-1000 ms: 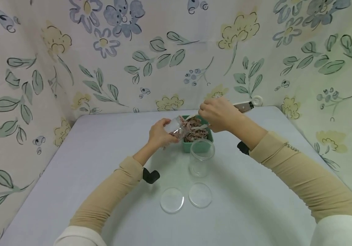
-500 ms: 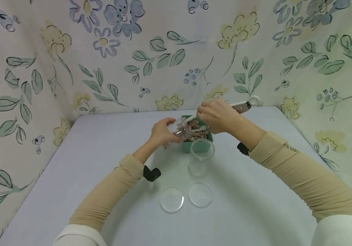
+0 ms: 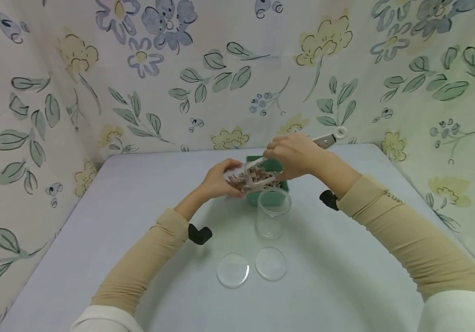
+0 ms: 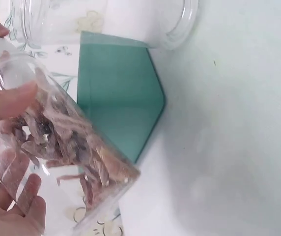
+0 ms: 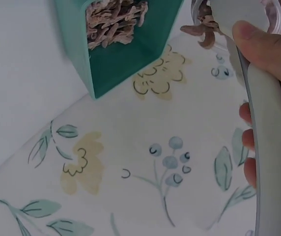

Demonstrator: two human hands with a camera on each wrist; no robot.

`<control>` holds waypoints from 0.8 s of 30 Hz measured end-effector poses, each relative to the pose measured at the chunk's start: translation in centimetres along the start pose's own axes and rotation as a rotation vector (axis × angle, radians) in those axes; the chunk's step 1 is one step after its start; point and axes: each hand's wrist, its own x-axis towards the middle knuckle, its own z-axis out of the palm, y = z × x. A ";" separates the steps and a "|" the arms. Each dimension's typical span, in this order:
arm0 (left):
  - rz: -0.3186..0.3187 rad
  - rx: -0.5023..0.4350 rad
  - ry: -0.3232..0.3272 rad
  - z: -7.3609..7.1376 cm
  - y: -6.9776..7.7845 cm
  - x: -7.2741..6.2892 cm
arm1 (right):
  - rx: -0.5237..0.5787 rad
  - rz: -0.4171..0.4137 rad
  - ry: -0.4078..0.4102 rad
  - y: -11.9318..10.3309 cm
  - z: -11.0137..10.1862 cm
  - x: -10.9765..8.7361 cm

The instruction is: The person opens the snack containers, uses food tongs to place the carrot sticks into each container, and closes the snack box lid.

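My left hand (image 3: 216, 182) grips a clear plastic jar (image 4: 81, 211), tilted on its side with its mouth toward my right hand. Inside lie brownish-pink dried strips (image 4: 67, 123); their exact kind is unclear. With my right hand (image 3: 293, 156) I hold tongs (image 5: 268, 147) with pale arms and a white ring at the end. The tips of the tongs are at the jar's mouth, where some strips stick out. Below and behind is a green container (image 3: 254, 199) with more of these strips (image 5: 115, 24) in it.
A second clear jar (image 3: 270, 227) stands upright, just in front of the green container. Two clear round lids, a left lid (image 3: 232, 271) and a right lid (image 3: 270, 263), lie nearer on the white table (image 3: 171, 295). A floral curtain (image 3: 221, 83) hangs behind.
The tongs have moved left and down, into the jar's mouth with strips between their arms. Both hands have shifted slightly, and more strips now show at the mouth.
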 end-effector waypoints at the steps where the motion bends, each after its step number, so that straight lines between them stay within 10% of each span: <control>1: -0.003 -0.027 -0.008 0.0 -0.2 0.0 | 0.023 0.010 -0.004 0.1 0.0 0.0; 24: -0.217 -0.466 -0.040 0.5 -2.6 -1.4 | 0.157 0.282 0.080 1.3 -1.0 -0.9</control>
